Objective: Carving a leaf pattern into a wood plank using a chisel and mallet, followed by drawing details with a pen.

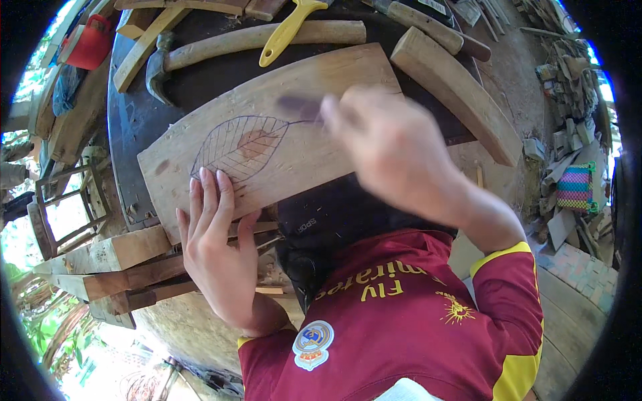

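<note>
A wide pale wooden board (pixel 321 150) lies tilted across the dark tabletop in front of me. On its left half is a leaf outline with veins (pixel 244 144), drawn in dark line. My left hand (pixel 217 230) rests with fingers stretched out over the board's lower left edge, the fingertips touching the tip of the leaf. Above the board's right half, my right hand (pixel 388 137) is closed round a dark, flat-looking object (pixel 299 105). That object points left over the wood near the leaf's stem. Motion smears both, so its kind is unclear.
Beyond the board lie a claw hammer (pixel 234 48), a yellow-handled brush (pixel 289 33) and a wooden-handled tool (pixel 424 25). A thick curved wood block (pixel 461 100) sits at the right. Stacked timber (pixel 110 257) stands near my left forearm. A red container (pixel 87 45) is far left.
</note>
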Tool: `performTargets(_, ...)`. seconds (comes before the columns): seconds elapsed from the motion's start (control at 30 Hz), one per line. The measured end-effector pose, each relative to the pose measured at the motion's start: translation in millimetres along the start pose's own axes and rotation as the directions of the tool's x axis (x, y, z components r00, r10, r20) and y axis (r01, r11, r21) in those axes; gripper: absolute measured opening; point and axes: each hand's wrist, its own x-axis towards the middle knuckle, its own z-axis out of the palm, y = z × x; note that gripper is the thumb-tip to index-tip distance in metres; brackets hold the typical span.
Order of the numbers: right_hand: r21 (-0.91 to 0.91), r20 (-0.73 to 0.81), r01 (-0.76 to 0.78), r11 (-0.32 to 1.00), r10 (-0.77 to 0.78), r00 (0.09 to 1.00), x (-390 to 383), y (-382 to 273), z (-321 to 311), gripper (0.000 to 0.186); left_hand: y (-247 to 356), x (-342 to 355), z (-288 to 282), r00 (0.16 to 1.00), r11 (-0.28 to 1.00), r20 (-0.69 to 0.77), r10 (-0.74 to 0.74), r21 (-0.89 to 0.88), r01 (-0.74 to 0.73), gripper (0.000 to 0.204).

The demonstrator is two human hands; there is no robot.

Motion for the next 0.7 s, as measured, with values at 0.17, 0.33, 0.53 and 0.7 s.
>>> performTargets(0.17, -0.028, -0.027, -0.077, 0.997, 0.076, 0.997, 5, 17, 1, 0.026, 4, 1, -5, 0.999, 1.0, 0.019, -0.027, -0.007, 0.027, 0.062)
performTargets(0.33, -0.088, 0.038, -0.012, 0.996, 0.016, 0.999, -7, -8, -3, 0.034, 1, 1, -2, 1.0, 1.0, 0.001, -0.011, 0.001, 0.011, 0.063)
performTargets(0.53, -0.346, -0.071, -0.299, 0.889, 0.293, 0.953, -2, 24, -3, 0.015, 2, 0, -3, 1.0, 1.0, -0.003, -0.022, -0.008, 0.022, 0.062)
performTargets(0.7, -0.254, 0.086, -0.235, 0.938, 0.263, 0.961, -12, 0, -13, 0.022, 0, 1, -2, 1.0, 1.0, 0.002, -0.015, -0.015, 0.015, 0.062)
